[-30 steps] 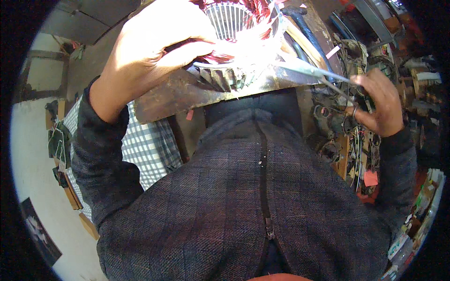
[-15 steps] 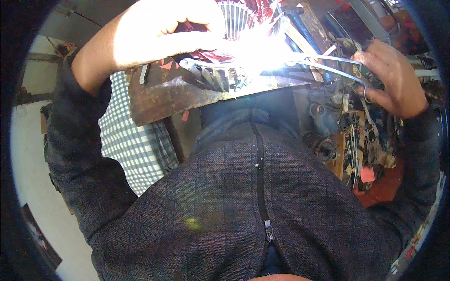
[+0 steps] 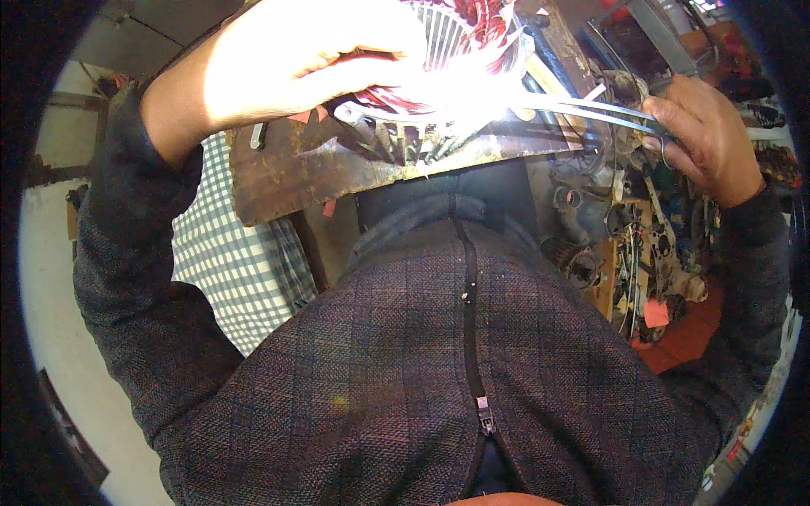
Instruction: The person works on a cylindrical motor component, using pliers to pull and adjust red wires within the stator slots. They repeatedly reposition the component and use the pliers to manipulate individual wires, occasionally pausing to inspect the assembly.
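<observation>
Bright glare washes out much of the work. A motor stator [image 3: 443, 38], a slotted metal ring with dark red wire windings [image 3: 489, 25], rests on a worn wooden board [image 3: 287, 181]. My left hand [image 3: 312, 63] reaches over its left side, thumb and fingers curled around the stator's edge; the fingertips are lost in the light. In my right hand [image 3: 709, 139] are the looped handles of long metal scissors [image 3: 595, 111], drawn close together. Their blades point left into the glare at the stator, so what lies between them is hidden.
Red paper scraps [image 3: 308, 115] and a small metal tool [image 3: 258, 135] lie on the board's left. A blue bar [image 3: 548, 59] lies beyond the scissors. Below right are greasy machine parts [image 3: 578, 261] and a pink scrap [image 3: 656, 313]. A checked cloth [image 3: 232, 244] hangs at left.
The scissors' handles have come together as my right hand closed. My left hand and the stator have shifted slightly to the right.
</observation>
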A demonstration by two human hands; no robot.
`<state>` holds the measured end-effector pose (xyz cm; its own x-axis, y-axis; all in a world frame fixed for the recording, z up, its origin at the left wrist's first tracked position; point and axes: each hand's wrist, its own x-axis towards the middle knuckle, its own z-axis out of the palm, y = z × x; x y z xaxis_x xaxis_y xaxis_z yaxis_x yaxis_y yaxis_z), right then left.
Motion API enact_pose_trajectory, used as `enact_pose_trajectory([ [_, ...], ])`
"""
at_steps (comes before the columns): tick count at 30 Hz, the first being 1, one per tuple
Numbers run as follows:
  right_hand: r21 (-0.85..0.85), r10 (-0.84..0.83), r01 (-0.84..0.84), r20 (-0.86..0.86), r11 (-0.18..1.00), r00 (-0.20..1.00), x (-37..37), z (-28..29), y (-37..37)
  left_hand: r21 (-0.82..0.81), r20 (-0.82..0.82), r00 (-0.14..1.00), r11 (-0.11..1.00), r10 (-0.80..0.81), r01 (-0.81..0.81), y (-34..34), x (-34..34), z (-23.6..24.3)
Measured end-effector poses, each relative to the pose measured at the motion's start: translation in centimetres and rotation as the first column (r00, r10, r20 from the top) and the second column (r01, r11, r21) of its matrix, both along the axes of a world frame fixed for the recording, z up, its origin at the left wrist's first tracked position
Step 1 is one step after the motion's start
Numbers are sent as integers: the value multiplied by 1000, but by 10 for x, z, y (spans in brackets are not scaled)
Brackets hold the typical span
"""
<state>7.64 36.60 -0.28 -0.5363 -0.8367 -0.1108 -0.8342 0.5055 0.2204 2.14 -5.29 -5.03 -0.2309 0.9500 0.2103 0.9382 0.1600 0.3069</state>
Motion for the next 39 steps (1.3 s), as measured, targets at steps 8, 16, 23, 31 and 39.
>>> enact_pose_trajectory([
  [8, -129, -7, 3, -29, 992, 1000, 6, -17, -15, 46, 112, 992, 998, -54, 49, -3, -2, 13],
  [16, -104, -53, 60, 72, 993, 996, 9, -21, -18, 84, 215, 973, 994, -87, 70, -7, -16, -2],
  [23, -83, -109, 110, 17, 990, 994, 20, -29, -26, 192, 47, 987, 971, -151, 140, -9, -14, -6],
  [31, -113, -178, 196, 150, 974, 973, 38, -29, -35, 143, 92, 985, 980, -149, 135, -9, -16, -9],
  [39, -31, -303, 322, 260, 946, 917, 61, 13, -60, 176, 67, 984, 973, -162, 148, -9, -17, -12],
])
